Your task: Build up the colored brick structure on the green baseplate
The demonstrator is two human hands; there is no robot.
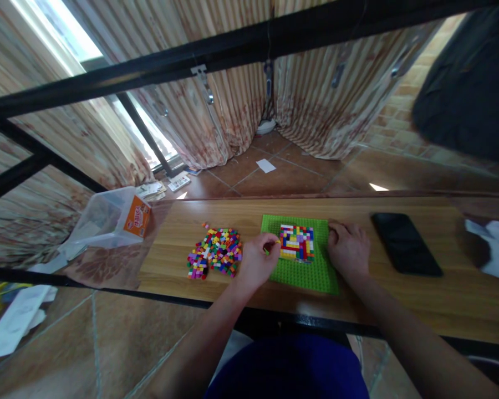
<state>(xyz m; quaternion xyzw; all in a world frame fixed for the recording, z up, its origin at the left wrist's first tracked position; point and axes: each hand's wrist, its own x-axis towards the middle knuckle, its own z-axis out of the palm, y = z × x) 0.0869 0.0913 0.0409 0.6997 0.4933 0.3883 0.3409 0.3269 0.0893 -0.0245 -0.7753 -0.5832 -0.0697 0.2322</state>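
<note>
A green baseplate [303, 274] lies on the wooden table [399, 299] in front of me. A patch of many-coloured small bricks [297, 242] is built on its upper middle. My left hand [258, 261] hovers at the plate's left edge with its fingers pinched on a small yellow brick, just left of the built patch. My right hand [349, 247] rests curled on the plate's right edge, fingers bent and pressing down on it. A loose pile of coloured bricks [215, 253] lies on the table left of my left hand.
A black phone [405, 243] lies flat to the right of the plate. A clear plastic tub [108, 219] with an orange label lies tipped at the table's left end. White cloth [493, 246] sits at the far right. A black metal frame [216, 52] crosses overhead.
</note>
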